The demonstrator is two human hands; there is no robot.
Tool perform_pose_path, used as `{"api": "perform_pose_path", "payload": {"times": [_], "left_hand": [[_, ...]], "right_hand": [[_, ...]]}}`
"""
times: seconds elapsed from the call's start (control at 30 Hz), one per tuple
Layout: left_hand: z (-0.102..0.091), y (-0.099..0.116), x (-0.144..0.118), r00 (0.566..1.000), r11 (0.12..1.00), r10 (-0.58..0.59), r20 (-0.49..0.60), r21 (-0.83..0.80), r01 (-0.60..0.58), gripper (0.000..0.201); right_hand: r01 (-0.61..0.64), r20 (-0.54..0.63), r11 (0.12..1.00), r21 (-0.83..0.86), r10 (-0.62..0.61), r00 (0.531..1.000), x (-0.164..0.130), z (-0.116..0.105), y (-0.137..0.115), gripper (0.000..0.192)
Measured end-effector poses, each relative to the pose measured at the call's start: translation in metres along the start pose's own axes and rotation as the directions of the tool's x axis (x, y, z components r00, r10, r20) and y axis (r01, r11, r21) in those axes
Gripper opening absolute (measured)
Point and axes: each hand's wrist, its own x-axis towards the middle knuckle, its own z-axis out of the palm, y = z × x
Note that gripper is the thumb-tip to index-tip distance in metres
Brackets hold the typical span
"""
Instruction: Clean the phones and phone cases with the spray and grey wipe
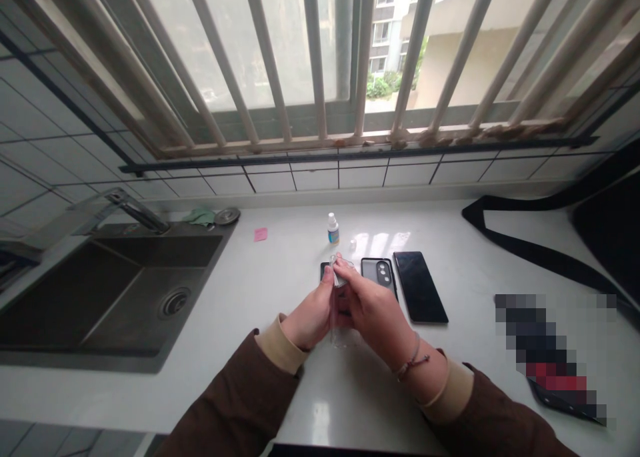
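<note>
A clear, see-through case (344, 340), shaped like a phone case, stands on edge between my hands above the counter. My left hand (311, 315) is closed on its left side, thumb on top. My right hand (375, 305) is closed at its upper part, fingers bent over a crumpled-looking, clear or whitish piece (340, 280); whether that is part of the case I cannot tell. Partly hidden behind my hands lies a dark flat object (325, 271). To the right are a black-rimmed phone case (371, 269) with camera holes and a black phone (421, 288).
A small white bottle (333, 230) stands behind my hands, a white cap (353, 245) beside it. A pink note (261, 234) lies left of them. The sink (150, 360) with its faucet (137, 211) is at left. A black strap (525, 240) and a blurred-out item (547, 357) lie right.
</note>
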Motion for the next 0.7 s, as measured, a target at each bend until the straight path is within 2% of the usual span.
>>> {"api": "perform_pose_path", "payload": {"times": [0.13, 0.23, 0.33, 0.47, 0.7], "left_hand": [[0.002, 0.002, -0.003, 0.999, 1.0, -0.003, 0.04, -0.022, 0.004, 0.075], [0.004, 0.004, -0.003, 0.999, 0.996, 0.02, 0.031, -0.086, -0.017, 0.07], [0.003, 0.007, -0.002, 0.996, 0.987, 0.061, -0.07, -0.141, -0.07, 0.07], [0.0, 0.016, -0.002, 0.964, 0.978, 0.141, -0.227, -0.12, -0.172, 0.07], [-0.013, 0.025, 0.0, 0.927, 0.966, 0.21, -0.309, -0.08, -0.246, 0.073]], "right_hand": [[0.046, -0.055, 0.999, 0.009, -0.046, 0.997, 0.003, -0.005, -0.004, 0.037], [0.064, -0.045, 0.998, 0.006, -0.063, 0.997, 0.004, -0.007, -0.004, 0.032], [0.061, 0.039, 0.997, 0.035, -0.063, 0.997, 0.004, -0.008, -0.006, 0.032], [0.094, 0.151, 0.991, 0.098, -0.108, 0.983, 0.002, -0.009, -0.012, 0.028], [-0.002, 0.322, 0.975, 0.224, -0.072, 0.944, 0.001, -0.017, -0.025, 0.019]]}}
